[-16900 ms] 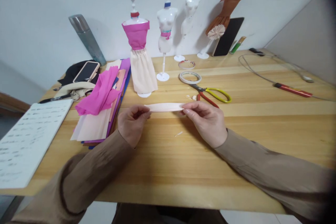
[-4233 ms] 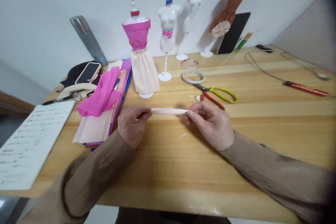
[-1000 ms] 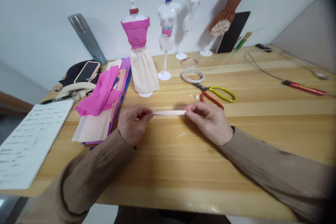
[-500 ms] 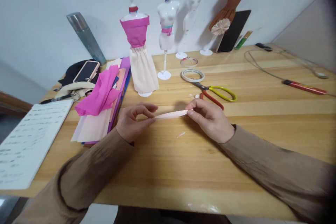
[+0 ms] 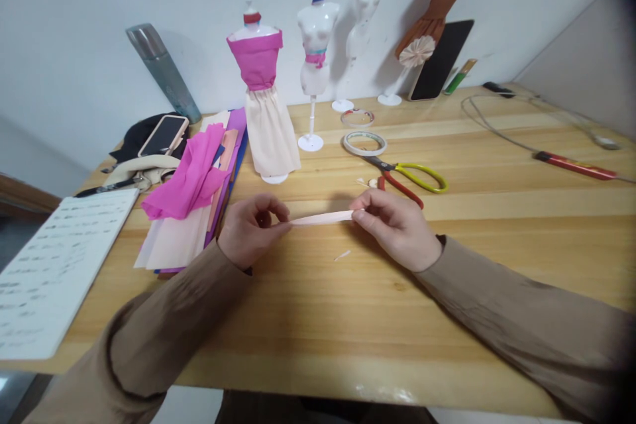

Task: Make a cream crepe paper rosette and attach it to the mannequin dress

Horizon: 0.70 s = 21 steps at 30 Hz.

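Two grips, left grip (image 5: 248,230) and right grip (image 5: 397,225), pinch the ends of a strip (image 5: 322,217), scissors (image 5: 408,179) at 2 o'clock.

Craft workroom: dress forms (image 5: 318,53), scissors (image 5: 405,175), crepe paper (image 5: 191,179).

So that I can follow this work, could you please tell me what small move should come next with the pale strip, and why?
Probably slide the right hand along the pale strip toward the left hand, pressing it flat: both hands pinch its ends, and it spans the gap between them, slightly raised above the table.
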### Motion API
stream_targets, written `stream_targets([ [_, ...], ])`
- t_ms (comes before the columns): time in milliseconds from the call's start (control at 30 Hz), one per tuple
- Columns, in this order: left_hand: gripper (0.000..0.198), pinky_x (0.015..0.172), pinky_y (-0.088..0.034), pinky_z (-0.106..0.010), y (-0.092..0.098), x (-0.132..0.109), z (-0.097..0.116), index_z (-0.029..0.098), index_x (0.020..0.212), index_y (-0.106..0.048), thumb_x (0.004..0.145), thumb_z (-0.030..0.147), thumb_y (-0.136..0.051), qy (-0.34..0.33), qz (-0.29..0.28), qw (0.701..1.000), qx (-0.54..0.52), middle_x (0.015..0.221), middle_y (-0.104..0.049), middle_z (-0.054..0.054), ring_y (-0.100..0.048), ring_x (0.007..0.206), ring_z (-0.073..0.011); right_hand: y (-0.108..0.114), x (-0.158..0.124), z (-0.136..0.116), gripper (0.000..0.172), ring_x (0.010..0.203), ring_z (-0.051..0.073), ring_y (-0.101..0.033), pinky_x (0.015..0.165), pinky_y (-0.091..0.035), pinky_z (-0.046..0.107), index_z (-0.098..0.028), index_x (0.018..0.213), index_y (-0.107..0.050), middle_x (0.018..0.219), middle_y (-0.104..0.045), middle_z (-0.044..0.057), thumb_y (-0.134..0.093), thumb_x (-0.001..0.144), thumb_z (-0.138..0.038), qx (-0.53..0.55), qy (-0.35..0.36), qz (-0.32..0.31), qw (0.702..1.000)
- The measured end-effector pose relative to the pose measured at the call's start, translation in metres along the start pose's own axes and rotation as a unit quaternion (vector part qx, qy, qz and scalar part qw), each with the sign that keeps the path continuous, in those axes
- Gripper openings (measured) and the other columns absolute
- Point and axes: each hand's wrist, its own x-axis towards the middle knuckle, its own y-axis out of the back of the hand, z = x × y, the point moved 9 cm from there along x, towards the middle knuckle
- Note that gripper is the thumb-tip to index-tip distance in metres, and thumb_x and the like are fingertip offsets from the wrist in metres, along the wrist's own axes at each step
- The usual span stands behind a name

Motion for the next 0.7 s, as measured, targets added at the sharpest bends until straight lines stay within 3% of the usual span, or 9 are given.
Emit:
stream_targets([
  [67, 0.013, 0.043, -0.036, -0.02, 0.0, -0.004, 0.014, 0.019, 0.079, -0.072, 0.069, 0.014, -0.065, -0.089, 0.002, 0.991, 0.101, 0.063, -0.066, 0.001, -0.043, 0.043, -0.0065, 0.001, -0.001, -0.01, 0.01, 0.057, 0.014, -0.05, 0.055, -0.038, 0.027, -0.021, 0.07, -0.057, 0.061, -0.056, 0.0, -0.057, 0.079, -0.024, -0.038, 0.04, 0.008, 0.998],
  [133, 0.023, 0.051, -0.043, -0.02, -0.006, -0.012, 0.027, 0.019, 0.09, -0.073, 0.076, 0.01, -0.057, -0.169, -0.004, 0.968, 0.185, 0.077, -0.071, -0.003, -0.055, 0.053, -0.0088, 0.0, -0.003, -0.017, 0.01, 0.056, 0.013, -0.05, 0.055, -0.038, 0.027, -0.02, 0.07, -0.057, 0.061, -0.056, 0.0, -0.055, 0.08, -0.021, -0.065, 0.066, 0.007, 0.996],
  [233, 0.03, 0.062, -0.05, -0.022, -0.015, -0.021, 0.035, 0.017, 0.097, -0.072, 0.08, 0.006, -0.05, -0.226, -0.007, 0.937, 0.266, 0.087, -0.07, -0.007, -0.065, 0.073, -0.0139, -0.002, -0.004, -0.019, 0.011, 0.056, 0.013, -0.05, 0.054, -0.039, 0.026, -0.02, 0.071, -0.057, 0.061, -0.057, 0.0, -0.053, 0.082, -0.02, -0.085, 0.073, 0.002, 0.994],
  [367, 0.026, 0.064, -0.051, -0.021, -0.02, -0.026, 0.037, 0.017, 0.086, -0.069, 0.078, 0.004, -0.048, -0.235, 0.005, 0.919, 0.317, 0.081, -0.066, -0.005, -0.064, 0.072, -0.0133, -0.006, -0.006, -0.021, 0.013, 0.055, 0.012, -0.051, 0.053, -0.039, 0.025, -0.018, 0.072, -0.058, 0.062, -0.058, 0.0, -0.052, 0.084, -0.021, -0.093, 0.082, -0.008, 0.992],
  [533, 0.016, 0.058, -0.049, -0.021, -0.019, -0.029, 0.046, 0.015, 0.076, -0.063, 0.074, 0.006, -0.05, -0.243, 0.039, 0.917, 0.315, 0.077, -0.063, -0.004, -0.06, 0.065, -0.0117, -0.006, -0.006, -0.027, 0.014, 0.055, 0.012, -0.051, 0.052, -0.039, 0.024, -0.018, 0.072, -0.057, 0.061, -0.058, 0.0, -0.052, 0.085, -0.019, -0.098, 0.106, -0.003, 0.99],
  [633, 0.005, 0.053, -0.046, -0.02, -0.022, -0.03, 0.046, 0.015, 0.072, -0.06, 0.075, 0.015, -0.055, -0.231, 0.026, 0.922, 0.308, 0.074, -0.06, -0.003, -0.056, 0.058, -0.0099, -0.005, -0.007, -0.029, 0.013, 0.056, 0.012, -0.052, 0.053, -0.04, 0.024, -0.019, 0.072, -0.056, 0.062, -0.058, 0.0, -0.052, 0.085, -0.018, -0.097, 0.114, -0.001, 0.989],
  [700, 0.014, 0.049, -0.043, -0.019, -0.023, -0.029, 0.044, 0.015, 0.068, -0.057, 0.077, 0.025, -0.061, -0.216, 0.013, 0.927, 0.305, 0.07, -0.058, -0.001, -0.053, 0.053, -0.0083, -0.006, -0.008, -0.031, 0.013, 0.056, 0.012, -0.052, 0.053, -0.04, 0.024, -0.019, 0.073, -0.056, 0.062, -0.058, 0.0, -0.052, 0.086, -0.018, -0.096, 0.12, -0.004, 0.988],
])
